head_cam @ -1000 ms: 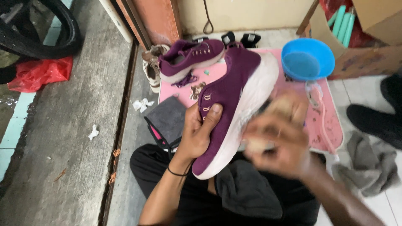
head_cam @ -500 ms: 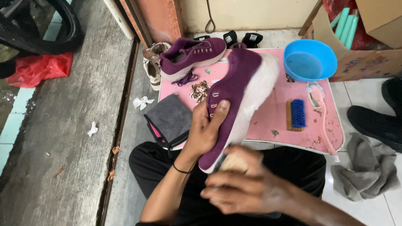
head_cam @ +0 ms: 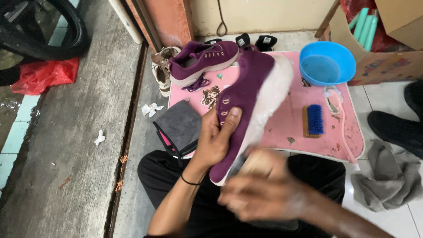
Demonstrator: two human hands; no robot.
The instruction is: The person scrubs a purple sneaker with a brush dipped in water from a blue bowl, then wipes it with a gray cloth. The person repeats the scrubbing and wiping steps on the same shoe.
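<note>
My left hand [head_cam: 215,139] grips a purple suede sneaker [head_cam: 246,94] by its upper, thumb beside the eyelets, white foamy sole turned to the right. My right hand [head_cam: 264,194] is blurred near the shoe's heel, closed around a pale brush-like object [head_cam: 257,163] that touches the sole edge. The matching purple sneaker [head_cam: 200,61] stands on the pink table [head_cam: 286,128] at the back left.
A blue bowl [head_cam: 327,62] of water sits at the table's back right. A blue-bristled wooden brush [head_cam: 312,120] and a pink toothbrush [head_cam: 341,117] lie on the table. A grey cloth [head_cam: 178,123] hangs at its left edge; another grey rag [head_cam: 390,176] lies on the floor.
The shoe has tilted more upright and moved slightly up. My right hand slid down from the mid sole toward the heel, uncovering the blue brush on the table.
</note>
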